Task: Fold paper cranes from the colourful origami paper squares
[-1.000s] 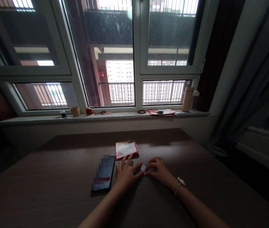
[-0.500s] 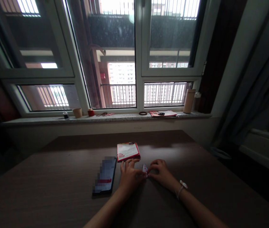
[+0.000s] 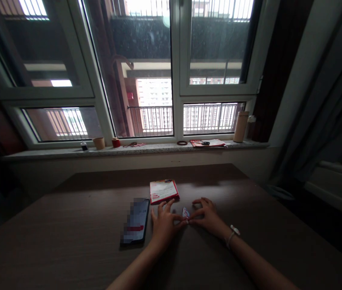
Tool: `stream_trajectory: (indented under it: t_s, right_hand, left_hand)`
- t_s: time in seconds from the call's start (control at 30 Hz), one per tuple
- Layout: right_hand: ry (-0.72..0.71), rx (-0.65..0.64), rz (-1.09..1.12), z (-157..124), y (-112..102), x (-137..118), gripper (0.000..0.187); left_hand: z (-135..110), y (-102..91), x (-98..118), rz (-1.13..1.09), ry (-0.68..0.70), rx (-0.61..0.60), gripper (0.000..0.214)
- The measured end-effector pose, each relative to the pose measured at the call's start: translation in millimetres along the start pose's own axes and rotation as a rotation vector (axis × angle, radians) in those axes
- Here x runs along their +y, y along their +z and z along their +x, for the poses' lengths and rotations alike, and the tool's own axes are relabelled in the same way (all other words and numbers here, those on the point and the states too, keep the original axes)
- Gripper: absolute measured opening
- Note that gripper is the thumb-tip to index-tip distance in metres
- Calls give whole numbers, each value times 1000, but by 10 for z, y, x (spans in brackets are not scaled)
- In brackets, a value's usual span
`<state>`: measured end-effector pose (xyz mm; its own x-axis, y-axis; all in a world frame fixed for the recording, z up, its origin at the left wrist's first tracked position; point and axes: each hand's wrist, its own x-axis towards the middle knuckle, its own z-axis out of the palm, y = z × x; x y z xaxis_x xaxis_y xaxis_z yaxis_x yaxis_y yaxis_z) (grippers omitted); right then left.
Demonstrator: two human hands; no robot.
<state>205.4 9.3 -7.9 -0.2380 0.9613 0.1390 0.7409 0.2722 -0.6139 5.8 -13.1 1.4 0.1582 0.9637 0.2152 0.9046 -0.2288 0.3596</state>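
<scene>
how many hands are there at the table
2: the left hand, just right of the phone, and the right hand, farther right, both pinching the small pale piece between them.

- L hand [image 3: 164, 225] & R hand [image 3: 209, 216] pinch sm. paper [image 3: 185, 212]
- phone [image 3: 139, 220] on table [image 3: 52, 225] nr L hand
- cards [image 3: 164, 190] beyond L hand
- bottle [image 3: 241, 127] on sill [image 3: 155, 150]

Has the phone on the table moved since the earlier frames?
No. Against the table's far edge and the red-bordered cards, the phone keeps its place; the whole view shifts slightly.
</scene>
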Motion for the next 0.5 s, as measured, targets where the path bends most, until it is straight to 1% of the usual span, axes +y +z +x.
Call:
stream_trajectory:
  t_s: [0.1, 0.3, 0.5]
  right_hand:
    - [50, -43, -12, 0, -26, -20, 20]
    - [77, -93, -18, 18, -36, -11, 28]
    - [96, -99, -30, 19, -39, -6, 38]
  left_hand:
    - [-5, -20, 1, 6, -9, -8, 18]
    - [3, -75, 2, 13, -45, -39, 30]
    - [31, -67, -32, 36, -32, -58, 39]
